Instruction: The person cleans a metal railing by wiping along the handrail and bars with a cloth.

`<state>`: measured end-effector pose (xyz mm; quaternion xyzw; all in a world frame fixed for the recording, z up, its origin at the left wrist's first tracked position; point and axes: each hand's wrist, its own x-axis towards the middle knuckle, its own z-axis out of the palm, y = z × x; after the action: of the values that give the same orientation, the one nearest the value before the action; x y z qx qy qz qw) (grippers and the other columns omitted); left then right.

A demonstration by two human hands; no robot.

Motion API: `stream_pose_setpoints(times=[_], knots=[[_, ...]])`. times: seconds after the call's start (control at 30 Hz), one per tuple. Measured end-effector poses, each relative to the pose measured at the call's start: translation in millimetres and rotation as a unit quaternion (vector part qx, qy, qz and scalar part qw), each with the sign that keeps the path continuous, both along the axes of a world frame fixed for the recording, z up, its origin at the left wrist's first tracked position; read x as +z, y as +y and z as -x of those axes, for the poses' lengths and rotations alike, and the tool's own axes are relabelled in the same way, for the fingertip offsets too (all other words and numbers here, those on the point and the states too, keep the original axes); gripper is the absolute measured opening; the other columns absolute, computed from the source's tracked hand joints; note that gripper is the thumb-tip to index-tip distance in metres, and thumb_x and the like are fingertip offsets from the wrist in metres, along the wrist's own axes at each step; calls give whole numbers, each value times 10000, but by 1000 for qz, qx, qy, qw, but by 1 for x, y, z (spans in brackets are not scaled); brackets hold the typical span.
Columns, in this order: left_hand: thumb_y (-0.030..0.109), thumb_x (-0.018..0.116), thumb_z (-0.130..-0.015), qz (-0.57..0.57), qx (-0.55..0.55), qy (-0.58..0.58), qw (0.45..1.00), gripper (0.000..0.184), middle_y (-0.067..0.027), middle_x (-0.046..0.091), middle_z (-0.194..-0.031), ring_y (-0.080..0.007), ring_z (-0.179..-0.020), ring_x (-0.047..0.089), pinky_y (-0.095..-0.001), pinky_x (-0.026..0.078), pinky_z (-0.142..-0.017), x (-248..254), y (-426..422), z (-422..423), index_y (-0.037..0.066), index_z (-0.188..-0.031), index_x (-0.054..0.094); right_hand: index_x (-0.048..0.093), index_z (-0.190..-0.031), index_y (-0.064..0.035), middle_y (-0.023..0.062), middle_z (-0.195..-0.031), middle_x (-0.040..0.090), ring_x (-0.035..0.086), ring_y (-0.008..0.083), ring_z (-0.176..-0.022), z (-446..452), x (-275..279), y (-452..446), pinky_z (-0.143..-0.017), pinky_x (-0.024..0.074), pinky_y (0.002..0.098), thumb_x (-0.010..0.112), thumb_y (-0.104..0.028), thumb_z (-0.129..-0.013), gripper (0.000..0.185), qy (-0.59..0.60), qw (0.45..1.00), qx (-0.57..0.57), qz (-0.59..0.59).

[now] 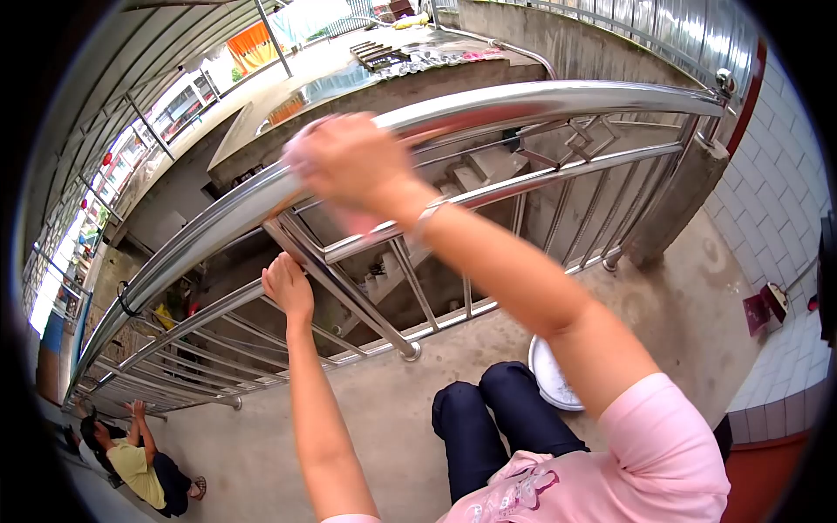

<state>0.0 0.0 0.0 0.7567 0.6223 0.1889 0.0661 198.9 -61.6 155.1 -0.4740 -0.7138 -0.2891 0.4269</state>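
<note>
Fingers of left hand (pixel 290 286) curled on lower rail (pixel 209 315), right hand (pixel 353 161) blurred at handrail (pixel 523 98), grip unclear, printed shirt (pixel 610 475)

No text, label, brand, number or sign is legible. The print (pixel 534 490) on the pink shirt (pixel 658 444), bottom right of centre, yields no readable lettering.

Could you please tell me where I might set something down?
Bare floor lies between the white basin and the tiled wall, and between the left arm and the person in yellow. It is crowded beside the legs, where the basin sits, and at the railing, by the left hand and right hand.
</note>
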Motion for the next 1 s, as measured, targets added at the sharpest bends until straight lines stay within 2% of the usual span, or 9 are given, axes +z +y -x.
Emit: stream_pose_setpoints(times=[0.1, 0.2, 0.33, 0.4, 0.43, 0.47, 0.63, 0.8, 1.0], knots=[[377, 322, -1025, -137, -5, -44, 990, 431, -103, 589, -1273, -265, -1305, 414, -457, 208, -1098, -25, 16, 12, 122, -1259, 578, 674, -861, -76, 106, -940, 665, 614, 253, -943, 56, 8, 19, -865, 450, 377, 625, -415, -833, 343, -13, 999, 20, 25], [315, 441, -979, -395, -88, -119, 907, 361, -96, 604, -1221, -298, -1237, 431, -478, 214, -1092, -57, 28, 7, 80, -1212, 586, 659, -921, -56, 110, -926, 656, 594, 272, -959, 101, 1, 36, -875, 434, 380, 649, -449, -788, 415, -21, 999, 36, -24], [227, 482, -951, -344, -45, -56, 936, 279, -87, 607, -1222, -303, -1242, 434, -474, 250, -1076, -55, 29, 12, 72, -1151, 599, 632, -968, -38, 111, -952, 643, 580, 284, -958, 84, -5, 36, -888, 432, 381, 673, -441, -769, 452, -94, 992, 54, -61], [225, 422, -974, -472, -98, 44, 875, 231, -75, 625, -1091, -290, -1121, 504, -457, 306, -1021, -65, 47, 26, 77, -1011, 596, 627, -980, -38, 108, -962, 640, 578, 283, -960, 54, -6, 29, -896, 431, 385, 682, -436, -761, 458, -95, 991, 49, -74], [218, 360, -988, -292, -54, -14, 955, 250, -77, 596, -941, -279, -989, 541, -447, 337, -980, -41, 27, 16, 86, -896, 552, 623, -991, -38, 106, -972, 637, 577, 282, -961, 35, -7, 24, -904, 429, 390, 690, -432, -753, 465, -97, 990, 51, -84], [225, 331, -998, -335, -64, -42, 939, 273, -82, 548, -844, -284, -920, 538, -449, 344, -963, -36, 24, 10, 93, -851, 519, 632, -971, -47, 116, -954, 639, 586, 282, -956, 15, -7, 23, -931, 423, 408, 661, -456, -782, 452, -80, 993, 53, -70], [311, 247, -1051, -280, -63, -90, 954, 407, -73, 623, -1004, -285, -1060, 527, -447, 248, -1091, -45, 29, 19, 73, -1048, 577, 671, -882, -127, 91, -848, 689, 662, 245, -826, -108, 6, -24, -935, 401, 397, 474, -510, -915, 432, -18, 999, -31, -12], [311, 234, -1049, -186, -52, -104, 976, 404, -108, 598, -1074, -321, -1136, 460, -437, 179, -1140, -39, 24, 25, 57, -1069, 546, 702, -1018, -204, 64, -903, 714, 672, 218, -876, -242, 9, -61, -975, 392, 402, 440, -512, -938, 412, 32, 984, -166, 51], [352, 300, -1040, -141, -39, -195, 970, 422, -156, 542, -953, -355, -933, 466, -469, 308, -907, -27, 24, 23, 31, -956, 560, 673, -1094, -247, 104, -949, 685, 638, 318, -936, -442, -3, -106, -877, 481, 442, 497, -407, -920, 295, 8, 938, -345, -37]])
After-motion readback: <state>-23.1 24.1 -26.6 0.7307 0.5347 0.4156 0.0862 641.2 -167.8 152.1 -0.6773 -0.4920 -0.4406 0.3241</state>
